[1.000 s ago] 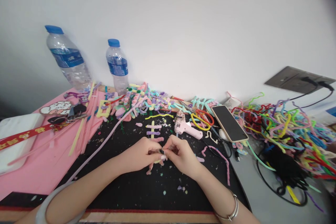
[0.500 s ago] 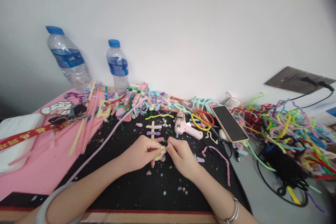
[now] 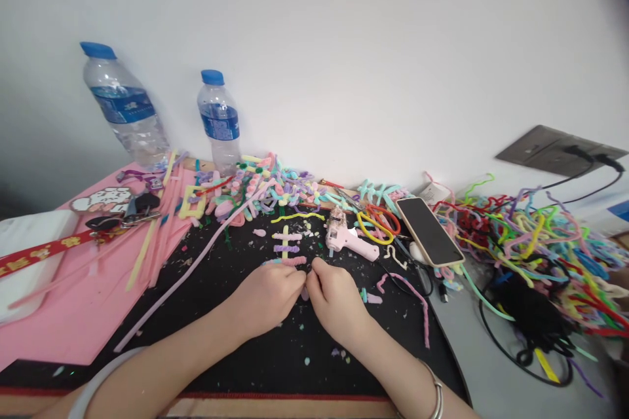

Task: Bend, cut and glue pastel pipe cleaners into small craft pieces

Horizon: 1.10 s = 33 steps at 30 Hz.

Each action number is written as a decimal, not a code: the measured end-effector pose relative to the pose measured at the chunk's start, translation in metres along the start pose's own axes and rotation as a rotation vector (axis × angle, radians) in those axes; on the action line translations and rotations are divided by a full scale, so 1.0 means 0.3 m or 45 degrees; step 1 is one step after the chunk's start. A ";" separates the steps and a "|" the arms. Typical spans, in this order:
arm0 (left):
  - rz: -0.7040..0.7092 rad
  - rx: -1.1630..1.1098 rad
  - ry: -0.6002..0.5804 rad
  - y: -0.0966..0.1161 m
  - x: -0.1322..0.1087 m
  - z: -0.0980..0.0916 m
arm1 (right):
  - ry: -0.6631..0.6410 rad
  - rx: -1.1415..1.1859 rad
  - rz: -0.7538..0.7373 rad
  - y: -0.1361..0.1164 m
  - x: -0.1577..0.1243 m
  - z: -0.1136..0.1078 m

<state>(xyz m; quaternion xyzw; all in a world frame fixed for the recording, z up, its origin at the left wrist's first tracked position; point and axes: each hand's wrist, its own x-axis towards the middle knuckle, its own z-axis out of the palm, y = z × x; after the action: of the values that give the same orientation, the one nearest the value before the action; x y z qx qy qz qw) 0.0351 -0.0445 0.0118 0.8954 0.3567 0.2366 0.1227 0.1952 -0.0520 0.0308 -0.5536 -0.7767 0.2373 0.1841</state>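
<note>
My left hand (image 3: 275, 294) is closed, its fingers curled inward at the middle of the black mat. Right beside it, my right hand (image 3: 339, 294) is closed too, thumb on top, and the knuckles of both nearly touch. The short pale yellow pipe cleaner pinched between them is now covered by my fingers. A small pinkish-purple fuzzy bit (image 3: 305, 293) peeks out below. Just beyond the hands lies a yellow pipe-cleaner stem (image 3: 285, 234) crossed by pink and purple pieces. A pink glue gun (image 3: 354, 244) rests behind my right hand.
Two water bottles (image 3: 219, 121) stand against the wall. Pipe-cleaner pieces (image 3: 289, 186) are heaped along the back. On the right are a phone (image 3: 430, 230) and a tangle of coloured pipe cleaners (image 3: 535, 229). Pink sheets (image 3: 118, 275) and keys (image 3: 142, 207) lie left.
Both hands have curled inward and drawn together, hiding the yellow pipe cleaner that showed between the fingertips. The left hand has turned, with its knuckles facing up.
</note>
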 end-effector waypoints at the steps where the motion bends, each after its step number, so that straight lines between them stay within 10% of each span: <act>1: 0.013 0.034 0.008 0.001 0.001 0.002 | 0.010 -0.002 0.002 0.001 0.000 0.002; 10: -0.005 -0.268 0.008 -0.013 0.023 -0.037 | -0.042 0.228 -0.227 0.026 0.023 -0.034; 18: -0.290 -0.929 -0.326 -0.014 0.033 -0.111 | -0.080 0.449 -0.352 0.010 0.009 -0.058; 28: -0.428 -2.029 -0.572 -0.020 0.029 -0.056 | 0.053 0.469 -0.588 0.002 -0.034 -0.050; 33: -0.374 -2.026 -0.631 -0.009 0.032 -0.058 | 0.143 0.417 -0.776 0.001 -0.041 -0.054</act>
<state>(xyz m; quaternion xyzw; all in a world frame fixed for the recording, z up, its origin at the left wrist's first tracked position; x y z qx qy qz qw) 0.0306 -0.0349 0.0291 0.5128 0.1592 0.1955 0.8207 0.2083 -0.0610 0.0436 -0.2716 -0.8466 0.2621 0.3752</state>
